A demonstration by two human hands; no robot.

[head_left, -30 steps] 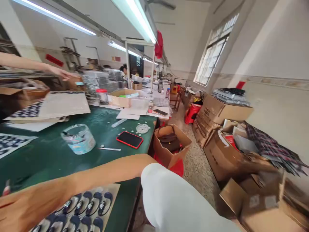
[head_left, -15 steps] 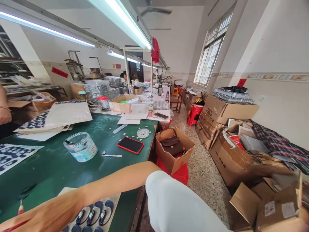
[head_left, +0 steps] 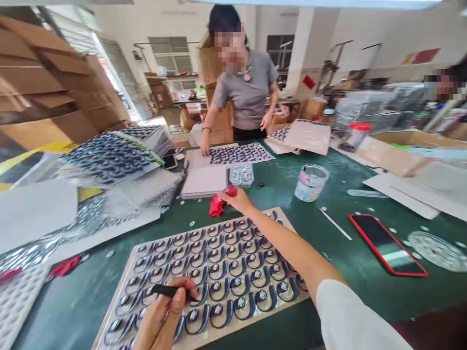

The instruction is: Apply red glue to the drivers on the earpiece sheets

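A tan board (head_left: pixel 233 253) covered with several rows of dark hook-shaped pieces lies on the green table (head_left: pixel 314 228) in front of me. My left hand (head_left: pixel 162 316) is over the board's near edge, fingers closed round a thin black stick (head_left: pixel 166 290). My right hand (head_left: pixel 235 198), on a white-sleeved arm, reaches past the board's far edge. Its fingers are closed on a red cloth-like thing (head_left: pixel 219 204) that rests on the table.
A person in a grey shirt (head_left: pixel 248 95) stands across the table, one hand on another sheet of pieces (head_left: pixel 239 153). Nearby are a clear jar (head_left: pixel 310 182), a small clear box of round parts (head_left: pixel 241 175), a red-cased phone (head_left: pixel 386 245), stacked sheets (head_left: pixel 113 155) and a cardboard box (head_left: pixel 401 150).
The view has swung left from the aisle to the table and the person opposite. My right hand has left the board's near side and now grips the red thing beyond it.
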